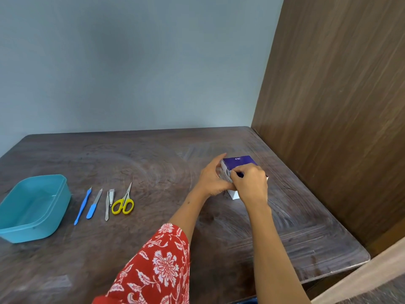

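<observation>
A small purple-and-white box (240,161) is seen standing on the dark wooden counter (153,154), right of the middle of the frame and near the brown wooden panel (339,106) that fills the right side. The box is held from both sides. The left hand (211,182) is laid against its left face, with the thumb raised along the far corner and the fingers wrapped round the lower near edge. The right hand (252,186) is set over the near top edge, its fingers curled and pinching the box there. A red flowered sleeve (162,264) is worn on the left arm.

Well apart from the box, at the left of the frame, a teal plastic tub (35,232) is placed. Just to its right a row of tools is laid out side by side: a slim blue tool (82,206), a file with a blue handle (94,204), a thin metal tool (107,207), a nail clipper (111,196) and yellow-handled scissors (123,205). A grey-blue wall (131,62) is seen behind the counter.
</observation>
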Demonstrator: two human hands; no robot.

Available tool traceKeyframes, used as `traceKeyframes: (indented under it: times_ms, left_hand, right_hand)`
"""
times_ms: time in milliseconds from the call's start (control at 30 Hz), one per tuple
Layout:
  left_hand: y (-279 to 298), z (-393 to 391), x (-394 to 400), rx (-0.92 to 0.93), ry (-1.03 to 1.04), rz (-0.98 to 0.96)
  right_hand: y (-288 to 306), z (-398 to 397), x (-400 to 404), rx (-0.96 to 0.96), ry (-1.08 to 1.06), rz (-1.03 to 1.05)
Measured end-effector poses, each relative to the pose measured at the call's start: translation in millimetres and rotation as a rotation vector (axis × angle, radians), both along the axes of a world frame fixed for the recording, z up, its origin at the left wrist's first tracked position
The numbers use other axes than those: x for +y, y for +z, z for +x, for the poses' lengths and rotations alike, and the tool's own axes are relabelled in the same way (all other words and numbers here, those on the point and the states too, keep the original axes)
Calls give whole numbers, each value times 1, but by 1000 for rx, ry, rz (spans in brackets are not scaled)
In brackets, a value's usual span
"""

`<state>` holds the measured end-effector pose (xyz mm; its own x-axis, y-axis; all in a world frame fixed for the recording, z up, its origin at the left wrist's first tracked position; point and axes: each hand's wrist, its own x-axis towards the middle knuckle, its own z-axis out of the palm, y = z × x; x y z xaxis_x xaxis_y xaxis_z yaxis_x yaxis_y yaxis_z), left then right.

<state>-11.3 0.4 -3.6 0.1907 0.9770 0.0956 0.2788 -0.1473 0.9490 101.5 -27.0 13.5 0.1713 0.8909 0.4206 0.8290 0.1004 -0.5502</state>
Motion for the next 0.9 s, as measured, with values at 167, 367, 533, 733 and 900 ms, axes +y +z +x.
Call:
traceKeyframes:
  times_ms: [167,367,533,733,900]
  left_hand:
    - [3,0,-3,67,-12,52]
    - [6,0,-1,101,-18,-15]
    - [15,-9,-3,111,8,-60]
    - [44,-63,-22,142,240,35]
    - [69,-129,-54,161,450,124]
  right_hand:
    - [2,-3,0,-3,1,-25]
    - [8,-6,-2,42,-39,-51]
    - [23,-15,-6,185,-94,54]
    - [61,-58,-12,371,8,196]
    - [80,-113,-26,471,191,209]
